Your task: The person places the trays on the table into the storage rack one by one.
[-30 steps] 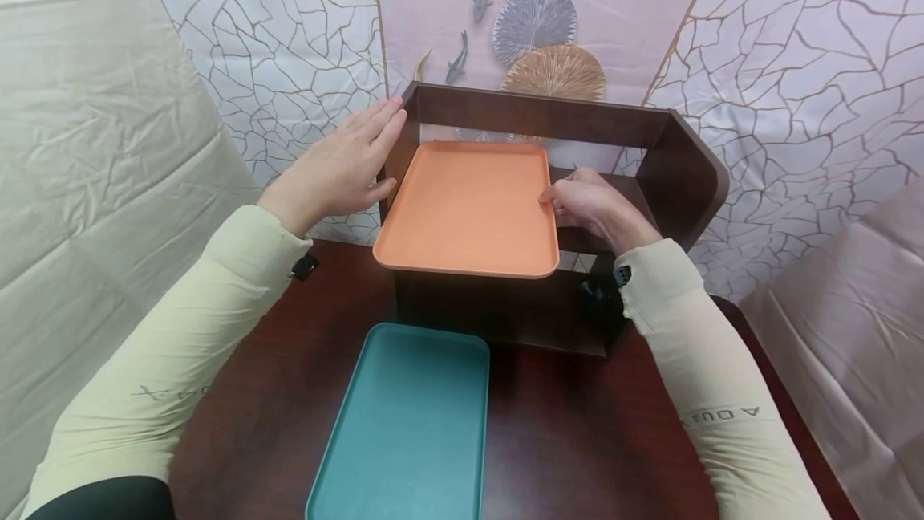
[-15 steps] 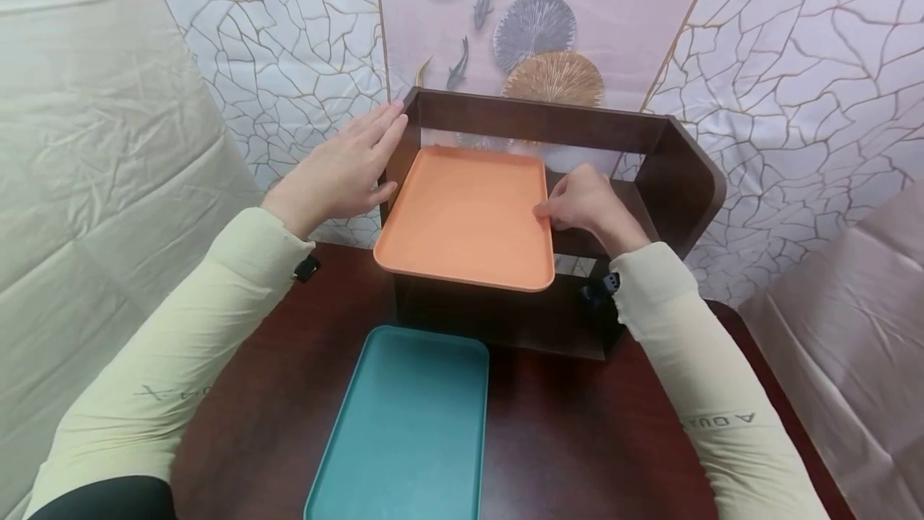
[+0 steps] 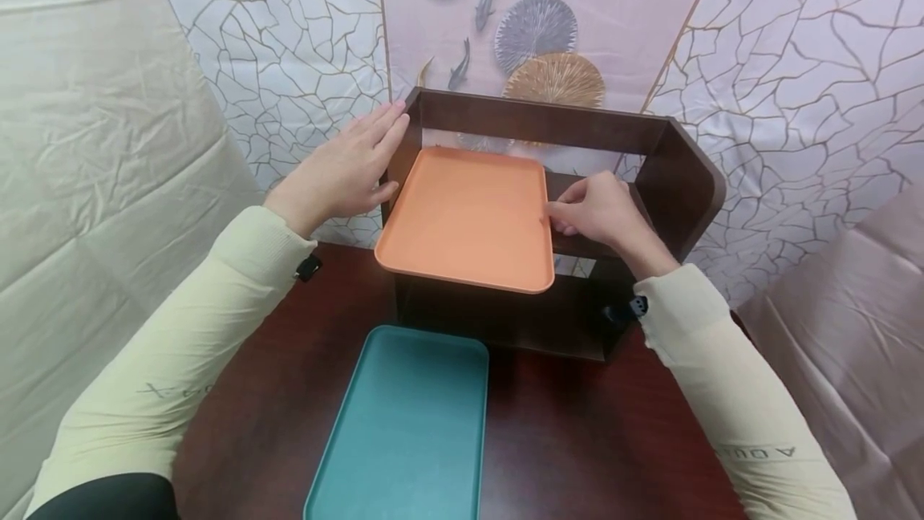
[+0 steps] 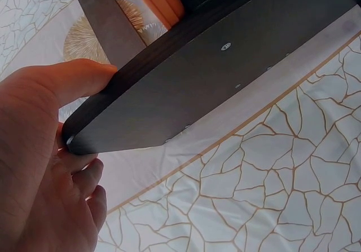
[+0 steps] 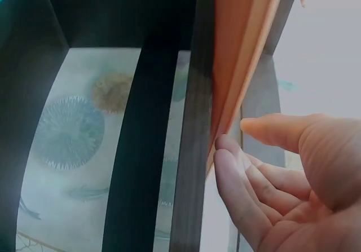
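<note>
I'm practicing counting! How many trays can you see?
2: the orange tray on the brown shelf unit, its front sticking out, and the teal tray on the table in front. Any stacked underneath would be hidden.

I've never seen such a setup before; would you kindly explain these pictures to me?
There is no robot: a person works with two bare hands. The wide view comes from a camera worn on the head; the close-ups come from a camera on each wrist. On the glossy dark red-brown table are a teal rectangular tray and a dark brown wood-look rack. A light orange rectangular tray rests on the rack's upper level, jutting out in front. The left hand rests against the rack's left side. The right hand is at the orange tray's right rim, thumb and fingers parted, not clearly holding it.
</note>
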{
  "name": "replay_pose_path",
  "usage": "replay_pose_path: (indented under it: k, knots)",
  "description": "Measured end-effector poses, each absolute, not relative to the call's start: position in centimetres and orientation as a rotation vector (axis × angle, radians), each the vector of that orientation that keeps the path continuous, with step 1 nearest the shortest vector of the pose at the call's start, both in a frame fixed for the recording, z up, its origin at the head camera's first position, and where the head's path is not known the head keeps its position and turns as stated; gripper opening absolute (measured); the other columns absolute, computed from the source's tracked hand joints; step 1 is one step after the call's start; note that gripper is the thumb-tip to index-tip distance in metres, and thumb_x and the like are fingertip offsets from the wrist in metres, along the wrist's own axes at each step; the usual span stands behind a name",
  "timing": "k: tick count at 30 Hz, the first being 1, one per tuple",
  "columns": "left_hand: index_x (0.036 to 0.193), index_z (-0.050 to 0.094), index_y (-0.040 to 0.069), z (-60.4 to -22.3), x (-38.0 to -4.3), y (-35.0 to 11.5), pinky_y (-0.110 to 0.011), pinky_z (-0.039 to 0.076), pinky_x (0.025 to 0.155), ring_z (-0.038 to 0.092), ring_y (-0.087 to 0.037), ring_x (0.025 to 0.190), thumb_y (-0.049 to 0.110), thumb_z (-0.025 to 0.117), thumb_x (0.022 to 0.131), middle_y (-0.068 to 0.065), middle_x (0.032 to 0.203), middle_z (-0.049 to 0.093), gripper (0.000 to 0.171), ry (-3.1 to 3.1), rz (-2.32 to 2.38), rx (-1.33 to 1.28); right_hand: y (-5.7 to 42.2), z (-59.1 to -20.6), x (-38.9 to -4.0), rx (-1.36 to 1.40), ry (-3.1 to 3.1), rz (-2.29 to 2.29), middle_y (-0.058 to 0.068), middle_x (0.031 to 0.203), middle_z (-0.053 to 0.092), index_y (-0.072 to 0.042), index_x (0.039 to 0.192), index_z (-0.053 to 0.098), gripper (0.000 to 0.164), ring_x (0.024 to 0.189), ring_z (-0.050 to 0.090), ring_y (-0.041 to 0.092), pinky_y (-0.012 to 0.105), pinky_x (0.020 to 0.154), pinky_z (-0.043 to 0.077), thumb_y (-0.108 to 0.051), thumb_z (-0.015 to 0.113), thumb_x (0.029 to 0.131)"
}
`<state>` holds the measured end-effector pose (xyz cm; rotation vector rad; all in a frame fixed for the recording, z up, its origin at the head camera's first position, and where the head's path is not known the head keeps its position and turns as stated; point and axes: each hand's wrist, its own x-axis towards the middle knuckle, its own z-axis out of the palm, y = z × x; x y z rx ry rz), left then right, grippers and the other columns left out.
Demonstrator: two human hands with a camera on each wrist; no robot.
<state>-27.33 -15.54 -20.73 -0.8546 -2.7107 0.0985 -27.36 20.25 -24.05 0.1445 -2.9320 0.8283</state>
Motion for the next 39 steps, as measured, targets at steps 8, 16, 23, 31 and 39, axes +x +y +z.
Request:
replay_pose_path:
  k: [8, 16, 23, 31, 39]
  knots:
    - [0.166, 0.014, -0.007, -20.6, -27.2, -15.6, -0.057, 0.018, 0.134, 0.011, -0.039, 0.166, 0.025, 0.061, 0.103, -0.023, 0.178, 0.008, 0.085, -2.721, 0.104, -0.851, 21.7, -24.1, -23.8, 0.316, -2.961, 0.817, 0.002, 0.076, 0.080, -0.009, 0.100, 0.083, 0.035, 0.069, 0.074, 0.010, 0.024, 0.077, 0.052, -0.043, 0.075, 0.097]
    - [0.166, 0.013, -0.007, -20.5, -27.3, -15.5, -0.056, 0.017, 0.135, 0.011, -0.039, 0.166, 0.025, 0.059, 0.103, -0.022, 0.178, 0.007, 0.085, -2.731, 0.105, -0.848, 22.1, -26.0, -19.6, 0.474, -3.007, 1.014, 0.004, 0.082, 0.082, -0.007, 0.101, 0.082, 0.022, 0.070, 0.077, 0.011, 0.022, 0.067, 0.061, -0.028, 0.075, 0.099]
    - [0.167, 0.012, -0.007, -20.6, -27.3, -15.5, -0.056, 0.017, 0.135, 0.010, -0.039, 0.166, 0.025, 0.059, 0.103, -0.022, 0.178, 0.006, 0.085, -2.736, 0.090, -0.855, 21.7, -28.7, -17.0, 0.555, -3.065, 1.010, 0.001, 0.077, 0.078, -0.010, 0.096, 0.081, 0.014, 0.069, 0.073, 0.013, 0.027, 0.063, 0.061, -0.023, 0.075, 0.098]
    - [0.167, 0.012, -0.006, -20.7, -27.4, -15.6, -0.058, 0.019, 0.134, 0.011, -0.039, 0.166, 0.025, 0.059, 0.103, -0.022, 0.178, 0.006, 0.085, -2.728, 0.088, -0.859, 20.4, -33.2, -15.7, 0.626, -3.116, 1.195, 0.001, 0.077, 0.077, -0.010, 0.093, 0.080, 0.009, 0.071, 0.073, 0.015, 0.027, 0.064, 0.063, -0.018, 0.078, 0.096]
    - [0.166, 0.012, -0.007, -20.7, -27.5, -15.7, -0.056, 0.016, 0.135, 0.011, -0.038, 0.166, 0.025, 0.059, 0.103, -0.022, 0.178, 0.007, 0.085, -2.723, 0.084, -0.860, 18.6, -38.3, -15.3, 0.647, -3.152, 1.334, 0.005, 0.077, 0.077, -0.007, 0.086, 0.079, 0.012, 0.069, 0.075, 0.021, 0.034, 0.063, 0.065, -0.017, 0.080, 0.093]
